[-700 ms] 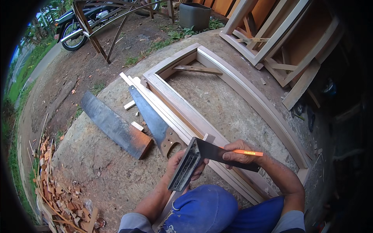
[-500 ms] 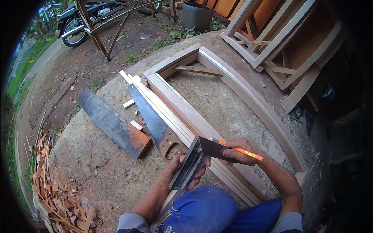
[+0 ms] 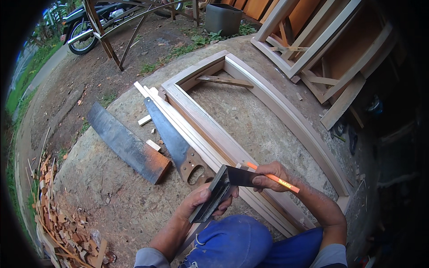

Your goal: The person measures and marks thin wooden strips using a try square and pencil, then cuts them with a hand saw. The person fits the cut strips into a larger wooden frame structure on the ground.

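Note:
A dark try square [image 3: 209, 200] is held above my knee, its thick stock tilted. My left hand [image 3: 196, 199] is wrapped round the stock, thumb on top and fingers beneath. At the blade's far end, my right hand [image 3: 273, 173] pinches the blade and also holds an orange carpenter's pencil [image 3: 286, 183] pointing up and left. A handsaw [image 3: 167, 134] with a wooden handle lies just beyond my left hand, beside long pale wood strips [image 3: 187, 130]. The strips run along the near side of a large wooden frame [image 3: 214, 123] on the ground.
A dark board [image 3: 127, 140] with an orange-stained end lies left of the saw, near small offcuts [image 3: 153, 145]. Wood scraps [image 3: 67, 228] are heaped at lower left. Other frames [image 3: 308, 58] lean at upper right. A grey tub [image 3: 223, 20] and a motorcycle [image 3: 82, 35] stand at the back.
The try square has turned slightly and come a little lower, with my left hand still round its stock. My right hand and the pencil have shifted slightly left.

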### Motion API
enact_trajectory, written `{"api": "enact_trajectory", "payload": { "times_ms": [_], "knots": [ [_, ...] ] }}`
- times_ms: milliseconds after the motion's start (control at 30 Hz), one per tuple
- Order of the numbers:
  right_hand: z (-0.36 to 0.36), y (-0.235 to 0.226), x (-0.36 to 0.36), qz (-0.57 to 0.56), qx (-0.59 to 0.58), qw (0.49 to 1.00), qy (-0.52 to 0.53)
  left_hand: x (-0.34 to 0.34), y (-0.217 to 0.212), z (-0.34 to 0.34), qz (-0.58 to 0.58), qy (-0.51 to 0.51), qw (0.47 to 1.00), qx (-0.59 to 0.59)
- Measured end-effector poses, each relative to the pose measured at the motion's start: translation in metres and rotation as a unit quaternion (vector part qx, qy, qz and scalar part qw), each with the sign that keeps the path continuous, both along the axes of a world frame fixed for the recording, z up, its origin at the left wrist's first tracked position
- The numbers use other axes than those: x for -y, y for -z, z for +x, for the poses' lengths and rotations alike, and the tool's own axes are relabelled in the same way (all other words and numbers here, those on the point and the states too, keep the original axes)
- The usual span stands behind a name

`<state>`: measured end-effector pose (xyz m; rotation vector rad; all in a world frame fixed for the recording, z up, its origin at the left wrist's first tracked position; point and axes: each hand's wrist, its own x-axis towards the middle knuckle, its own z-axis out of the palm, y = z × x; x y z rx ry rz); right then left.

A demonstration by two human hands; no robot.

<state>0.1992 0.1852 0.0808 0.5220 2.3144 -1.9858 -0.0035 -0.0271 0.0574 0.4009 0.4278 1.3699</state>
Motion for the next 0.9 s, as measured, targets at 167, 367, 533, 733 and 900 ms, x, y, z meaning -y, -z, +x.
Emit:
{"api": "enact_trajectory", "payload": {
  "times_ms": [167, 367, 533, 733, 900],
  "knots": [
    [0.000, -0.003, 0.000, 0.030, -0.004, 1.000, -0.001, -0.003, 0.003, -0.001, 0.029, 0.022, 0.999, 0.038],
    [0.000, -0.005, 0.000, 0.006, 0.023, 1.000, 0.009, 0.001, 0.005, 0.001, -0.003, 0.009, 0.999, 0.042],
    [0.000, -0.003, -0.002, 0.030, 0.023, 0.999, -0.009, -0.005, 0.009, -0.003, 0.034, 0.038, 0.997, 0.058],
    [0.001, -0.001, -0.003, 0.022, 0.021, 0.999, -0.014, -0.003, 0.004, 0.000, 0.005, 0.030, 0.999, 0.015],
    [-0.003, -0.005, -0.002, 0.054, 0.048, 0.997, -0.027, -0.004, 0.002, 0.007, -0.007, -0.037, 0.999, 0.029]
  ]
}}
